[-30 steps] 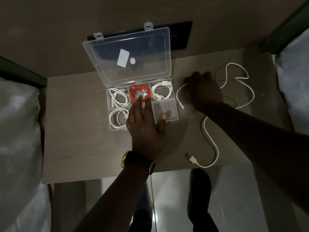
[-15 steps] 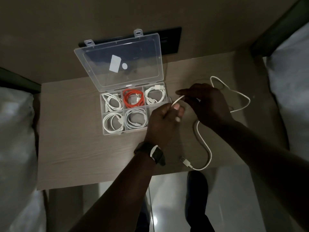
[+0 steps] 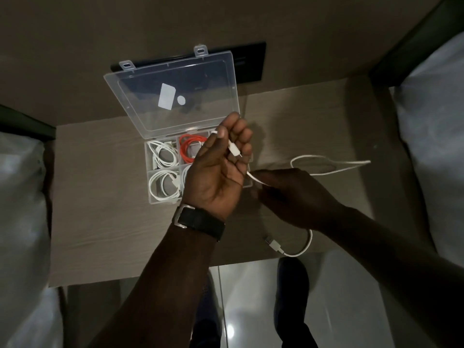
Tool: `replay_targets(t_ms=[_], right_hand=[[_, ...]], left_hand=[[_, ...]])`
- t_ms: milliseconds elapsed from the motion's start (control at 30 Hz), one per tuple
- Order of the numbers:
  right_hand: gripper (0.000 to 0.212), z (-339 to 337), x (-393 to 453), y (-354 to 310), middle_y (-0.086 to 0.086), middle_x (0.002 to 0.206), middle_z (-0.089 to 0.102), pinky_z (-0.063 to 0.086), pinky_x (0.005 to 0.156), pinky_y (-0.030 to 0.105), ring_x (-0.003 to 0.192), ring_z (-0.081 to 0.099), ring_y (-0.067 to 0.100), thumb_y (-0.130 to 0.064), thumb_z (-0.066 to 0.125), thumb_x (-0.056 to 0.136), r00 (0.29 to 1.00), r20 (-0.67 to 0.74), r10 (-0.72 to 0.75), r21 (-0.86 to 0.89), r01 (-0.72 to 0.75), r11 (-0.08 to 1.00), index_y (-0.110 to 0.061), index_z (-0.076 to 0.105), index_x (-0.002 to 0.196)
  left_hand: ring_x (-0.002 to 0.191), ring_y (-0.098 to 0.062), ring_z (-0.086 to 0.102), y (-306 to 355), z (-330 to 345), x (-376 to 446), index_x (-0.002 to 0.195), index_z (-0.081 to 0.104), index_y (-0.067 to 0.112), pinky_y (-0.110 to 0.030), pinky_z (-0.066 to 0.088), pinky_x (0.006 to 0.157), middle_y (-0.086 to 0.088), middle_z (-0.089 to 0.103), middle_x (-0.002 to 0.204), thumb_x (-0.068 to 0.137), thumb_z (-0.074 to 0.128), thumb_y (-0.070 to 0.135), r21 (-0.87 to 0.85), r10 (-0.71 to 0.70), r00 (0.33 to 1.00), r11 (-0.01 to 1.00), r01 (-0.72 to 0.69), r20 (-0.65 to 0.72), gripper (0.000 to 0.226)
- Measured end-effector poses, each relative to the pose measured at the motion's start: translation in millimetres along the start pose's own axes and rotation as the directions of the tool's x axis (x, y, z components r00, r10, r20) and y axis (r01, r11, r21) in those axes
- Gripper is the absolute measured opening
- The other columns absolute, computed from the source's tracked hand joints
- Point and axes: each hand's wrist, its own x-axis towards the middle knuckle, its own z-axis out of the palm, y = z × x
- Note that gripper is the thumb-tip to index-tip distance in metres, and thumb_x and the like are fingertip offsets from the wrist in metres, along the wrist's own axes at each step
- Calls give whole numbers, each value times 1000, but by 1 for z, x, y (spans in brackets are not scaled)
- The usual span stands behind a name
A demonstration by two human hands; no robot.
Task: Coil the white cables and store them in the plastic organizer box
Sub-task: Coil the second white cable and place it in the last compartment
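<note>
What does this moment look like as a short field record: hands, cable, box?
left hand: raised over the box, pinching one connector end of the white cable
right hand: grip on the cable just below the left hand
loose cable: trails across the table, USB plug near the front edge
organizer box: lid open
stored: white coils, one orange coil

We note bare table [image 3: 105,222] left of the organizer box [image 3: 160,177]; its raised lid [image 3: 173,96] blocks rear approach.

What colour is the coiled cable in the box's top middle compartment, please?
Orange-red coiled cable, seen in the head view.
</note>
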Motion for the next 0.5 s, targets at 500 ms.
replay_targets(t_ms=[500], right_hand=[[19,-53,29,7,-1,92,69,49,71,28,81,64,14,-19,67,89,990,-143,7,156,16,988,-16,72,107]], left_hand=[[44,-8,30,-14,0,-28,86,65,5,-25,18,46,5,40,52,101,40,31,503,-274,960,824,262,-51,39]])
